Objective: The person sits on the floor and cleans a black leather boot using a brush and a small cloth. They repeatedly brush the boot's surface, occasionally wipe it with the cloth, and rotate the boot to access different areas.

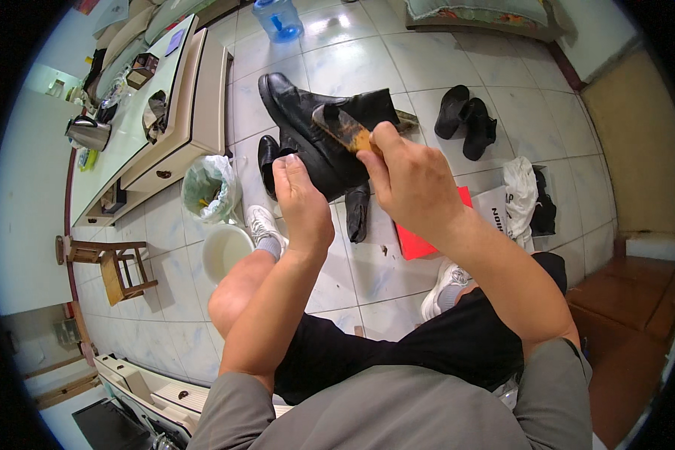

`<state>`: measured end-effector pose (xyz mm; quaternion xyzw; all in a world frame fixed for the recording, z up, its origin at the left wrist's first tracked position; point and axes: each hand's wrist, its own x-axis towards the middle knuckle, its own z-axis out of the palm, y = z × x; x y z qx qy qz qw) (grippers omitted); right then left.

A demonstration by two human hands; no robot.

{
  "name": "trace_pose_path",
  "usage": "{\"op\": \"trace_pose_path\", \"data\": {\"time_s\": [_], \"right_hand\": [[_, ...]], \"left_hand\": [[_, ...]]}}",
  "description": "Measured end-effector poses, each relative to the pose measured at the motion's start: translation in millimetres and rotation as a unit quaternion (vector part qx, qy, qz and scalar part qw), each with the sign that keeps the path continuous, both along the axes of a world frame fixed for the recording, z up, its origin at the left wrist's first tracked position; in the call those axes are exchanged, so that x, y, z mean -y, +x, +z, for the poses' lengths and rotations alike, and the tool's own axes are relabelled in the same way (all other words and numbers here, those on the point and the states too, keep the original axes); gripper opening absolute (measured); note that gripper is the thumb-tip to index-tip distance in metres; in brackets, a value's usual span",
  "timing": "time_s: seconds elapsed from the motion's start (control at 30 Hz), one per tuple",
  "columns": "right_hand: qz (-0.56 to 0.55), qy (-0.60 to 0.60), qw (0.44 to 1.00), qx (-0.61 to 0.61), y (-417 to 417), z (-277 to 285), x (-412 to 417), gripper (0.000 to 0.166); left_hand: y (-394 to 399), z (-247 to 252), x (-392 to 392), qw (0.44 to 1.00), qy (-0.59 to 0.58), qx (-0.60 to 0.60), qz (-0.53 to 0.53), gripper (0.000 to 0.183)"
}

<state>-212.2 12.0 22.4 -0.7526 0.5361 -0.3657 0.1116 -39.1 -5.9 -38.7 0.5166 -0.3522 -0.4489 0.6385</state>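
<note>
A black leather ankle boot (309, 121) is held up in front of me, its toe towards the upper left and its shaft towards the right. My left hand (304, 197) grips it by the sole near the heel, thumb upright. Between the fingers of my right hand (413, 180) is a flat yellow-brown shoe-care tool (346, 128) with dark stains; its exact kind is unclear. The tool lies against or just over the boot's side. Beneath, a black shoe (267, 163) and a dark leather boot (358, 212) rest on the floor, partly hidden.
A lined waste bin (211, 188) and white bucket (225, 253) stand left, near a wooden stool (121, 270) and long cabinet (157, 163). Rightward lie black shoes (478, 129), a red box (413, 239) and a white cloth bag (519, 194). A blue water bottle (278, 22) stands farther off.
</note>
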Motion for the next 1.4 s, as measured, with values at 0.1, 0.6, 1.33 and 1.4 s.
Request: {"op": "trace_pose_path", "data": {"time_s": [0.1,0.6,1.33,1.4], "right_hand": [[0.011,-0.032,0.999,-0.001,10.8,-0.5,-13.8,0.022],[0.074,-0.141,0.985,-0.065,11.6,-21.2,-12.8,0.031],[0.095,-0.228,0.968,-0.054,-17.8,1.1,12.7,0.033],[0.097,-0.240,0.965,-0.042,-14.8,-2.8,10.4,0.034]], "left_hand": [[8.3,-1.3,3.4,0.998,-0.042,-0.010,-0.037,0.030],[29.2,6.6,11.0,0.934,0.158,-0.285,-0.144,0.038],[44.7,25.0,3.7,0.850,0.250,-0.395,-0.242,0.045],[43.0,24.4,0.7,0.851,0.251,-0.392,-0.242,0.045]]}}
